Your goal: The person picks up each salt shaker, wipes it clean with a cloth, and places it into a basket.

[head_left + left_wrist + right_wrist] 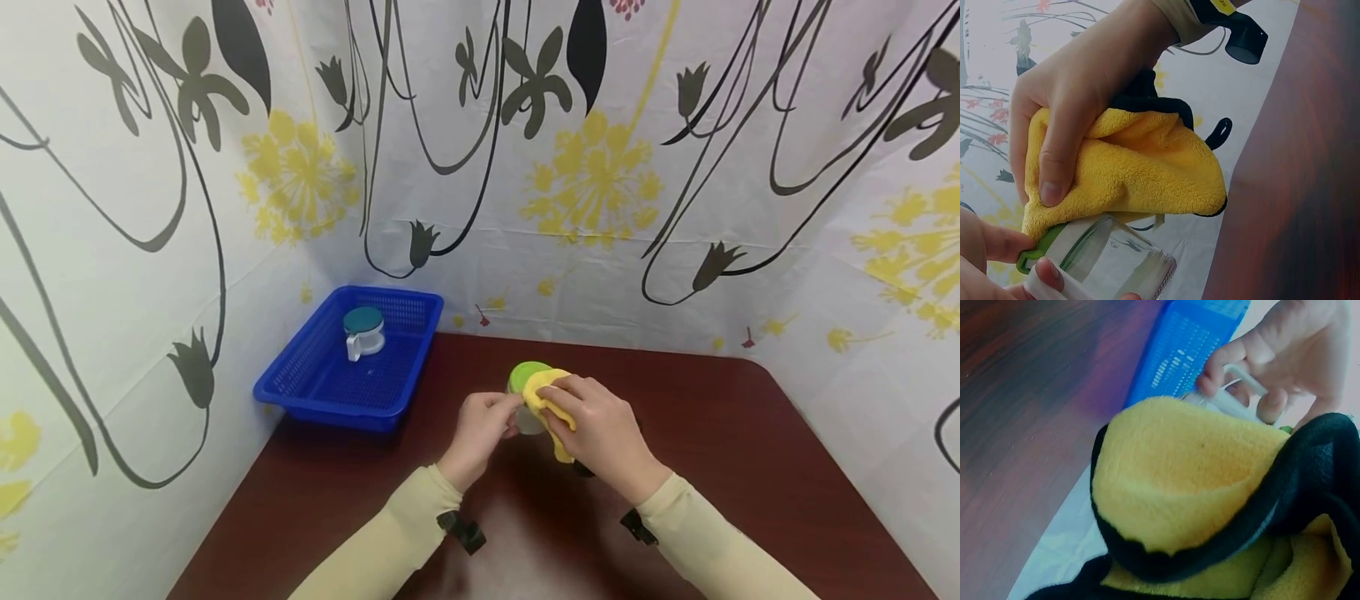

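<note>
A clear jar (1125, 256) with a green lid (527, 372) and a white handle (1235, 403) is held up over the table. My left hand (482, 425) grips it by the handle, with fingers through and around it and one fingertip touching the lid. In my right hand (600, 425) is a yellow cloth (1129, 165) with black edging, bunched between thumb and fingers. The cloth lies against the lid and upper side of the jar. Folds of cloth hide much of the jar in the right wrist view, and the right hand's fingers are hidden there.
At the back left of the dark red table (697, 417) stands a blue perforated basket (337, 414). Inside it is a similar jar with a teal lid (363, 319) and white handle. A patterned curtain (480, 208) hangs behind the table and along its sides.
</note>
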Motion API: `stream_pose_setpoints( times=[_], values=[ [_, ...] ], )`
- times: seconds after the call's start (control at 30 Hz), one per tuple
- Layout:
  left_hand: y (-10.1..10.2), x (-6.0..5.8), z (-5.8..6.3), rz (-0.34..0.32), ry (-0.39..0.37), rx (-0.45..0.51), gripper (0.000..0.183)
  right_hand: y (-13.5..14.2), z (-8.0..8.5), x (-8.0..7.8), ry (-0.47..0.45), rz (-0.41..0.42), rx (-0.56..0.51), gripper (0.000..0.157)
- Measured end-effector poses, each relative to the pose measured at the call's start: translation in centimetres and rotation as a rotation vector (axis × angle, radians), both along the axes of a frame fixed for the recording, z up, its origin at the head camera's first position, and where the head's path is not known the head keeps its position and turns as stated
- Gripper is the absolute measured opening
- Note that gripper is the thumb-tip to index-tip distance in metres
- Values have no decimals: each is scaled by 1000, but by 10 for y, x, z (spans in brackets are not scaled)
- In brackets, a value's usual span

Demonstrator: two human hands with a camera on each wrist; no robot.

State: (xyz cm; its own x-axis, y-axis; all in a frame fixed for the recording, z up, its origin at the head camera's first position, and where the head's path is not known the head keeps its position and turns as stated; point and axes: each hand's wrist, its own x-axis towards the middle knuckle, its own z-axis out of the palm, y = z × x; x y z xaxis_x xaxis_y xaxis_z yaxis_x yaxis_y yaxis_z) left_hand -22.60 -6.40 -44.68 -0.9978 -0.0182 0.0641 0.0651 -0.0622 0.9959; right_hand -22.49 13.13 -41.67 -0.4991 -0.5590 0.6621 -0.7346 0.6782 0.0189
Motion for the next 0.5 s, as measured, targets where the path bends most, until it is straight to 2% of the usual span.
stream_pose_setpoints(
  times=[0.27, 0.5],
  values=[
    [-2, -1, -3, 22, 8, -28, 43, 16, 2, -19, -23, -113, 0, 29],
    [-4, -1, -4, 12, 3, -28, 44, 18, 1, -22, -32, -118, -21, 27]
  ],
)
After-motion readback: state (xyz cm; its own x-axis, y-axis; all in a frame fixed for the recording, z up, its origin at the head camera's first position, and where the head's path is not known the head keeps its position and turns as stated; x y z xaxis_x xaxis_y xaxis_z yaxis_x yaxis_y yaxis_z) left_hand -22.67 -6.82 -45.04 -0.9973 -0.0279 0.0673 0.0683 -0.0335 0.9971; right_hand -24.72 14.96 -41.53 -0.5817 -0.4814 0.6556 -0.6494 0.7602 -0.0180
